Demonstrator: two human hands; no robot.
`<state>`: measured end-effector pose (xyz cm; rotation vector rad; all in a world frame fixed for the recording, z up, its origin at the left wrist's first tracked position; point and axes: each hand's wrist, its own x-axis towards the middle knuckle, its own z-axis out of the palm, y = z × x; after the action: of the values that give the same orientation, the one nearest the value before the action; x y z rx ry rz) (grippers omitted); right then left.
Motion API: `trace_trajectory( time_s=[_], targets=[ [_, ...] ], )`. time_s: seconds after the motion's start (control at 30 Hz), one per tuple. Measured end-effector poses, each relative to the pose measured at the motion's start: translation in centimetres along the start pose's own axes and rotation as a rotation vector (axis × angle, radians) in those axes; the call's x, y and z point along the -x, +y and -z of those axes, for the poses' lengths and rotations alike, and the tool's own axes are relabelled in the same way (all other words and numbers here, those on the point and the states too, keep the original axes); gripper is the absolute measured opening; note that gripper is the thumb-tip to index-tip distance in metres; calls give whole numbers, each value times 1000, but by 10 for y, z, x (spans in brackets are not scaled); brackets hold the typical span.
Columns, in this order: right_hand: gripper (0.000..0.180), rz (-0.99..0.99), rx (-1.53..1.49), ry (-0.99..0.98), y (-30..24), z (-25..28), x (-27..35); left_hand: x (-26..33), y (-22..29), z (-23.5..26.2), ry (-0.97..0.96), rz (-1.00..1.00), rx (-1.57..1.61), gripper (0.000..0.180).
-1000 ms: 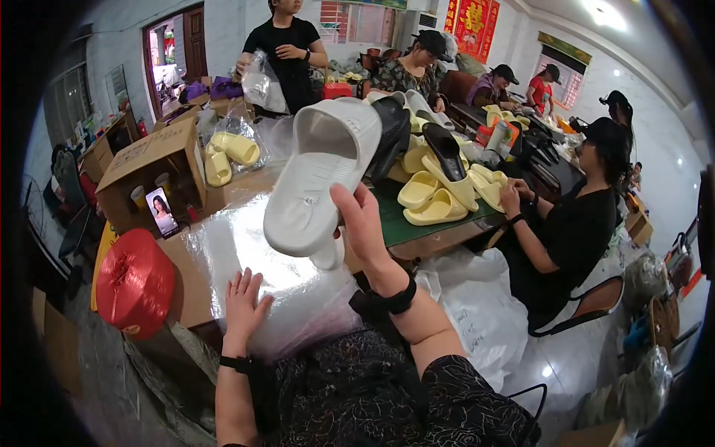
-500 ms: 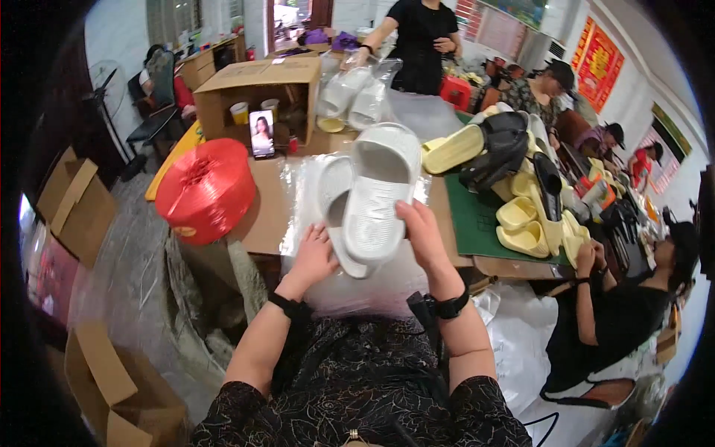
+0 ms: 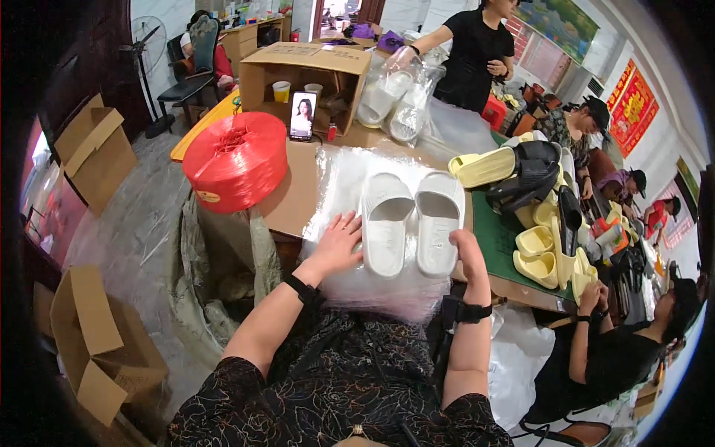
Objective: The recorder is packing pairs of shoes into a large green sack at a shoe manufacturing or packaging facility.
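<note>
Two light grey slide slippers lie side by side, soles down, on a stack of clear plastic bags (image 3: 339,175) in front of me. Beside the left slipper (image 3: 385,249), my left hand (image 3: 337,247) rests flat on the plastic, fingers stretched out and tips near the slipper's edge. My right hand (image 3: 469,257) grips the outer heel edge of the right slipper (image 3: 438,242); its thumb shows on top and the other fingers are partly hidden.
A big red roll of plastic twine (image 3: 246,160) sits at the left, by a cardboard box (image 3: 305,56) and a propped phone (image 3: 302,115). Yellow and black slippers (image 3: 525,167) pile up on a green mat (image 3: 488,227) at the right. Co-workers sit along that side; one person (image 3: 477,56) stands opposite, touching bagged slippers (image 3: 402,100).
The two slippers, overlapping in my hands before, now lie apart next to each other on the plastic. My left hand has flattened out; the view has shifted left.
</note>
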<state>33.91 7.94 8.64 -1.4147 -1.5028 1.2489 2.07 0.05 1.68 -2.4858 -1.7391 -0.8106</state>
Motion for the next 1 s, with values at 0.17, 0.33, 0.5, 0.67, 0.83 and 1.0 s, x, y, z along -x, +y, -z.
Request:
trace_trajectory(
  time_s=[0.17,0.33,0.5,0.67,0.83,1.0],
  targets=[
    [43,90,413,75,31,-21,-8,-1,-4,-9,-40,-16,-50,66],
    [54,519,852,468,4,-54,14,2,-2,-8,-24,-3,-41,62],
    [70,474,895,234,-3,-88,-1,-3,-1,-7,-39,-17,-40,60],
    [66,404,954,201,-7,-101,-25,-2,-5,-11,-79,-2,-75,67],
    [44,471,839,225,-3,-100,-38,-2,-4,-9,-18,0,6,61],
    [36,509,752,324,7,-98,-43,-3,-6,-5,-115,-7,-76,72]
  ],
)
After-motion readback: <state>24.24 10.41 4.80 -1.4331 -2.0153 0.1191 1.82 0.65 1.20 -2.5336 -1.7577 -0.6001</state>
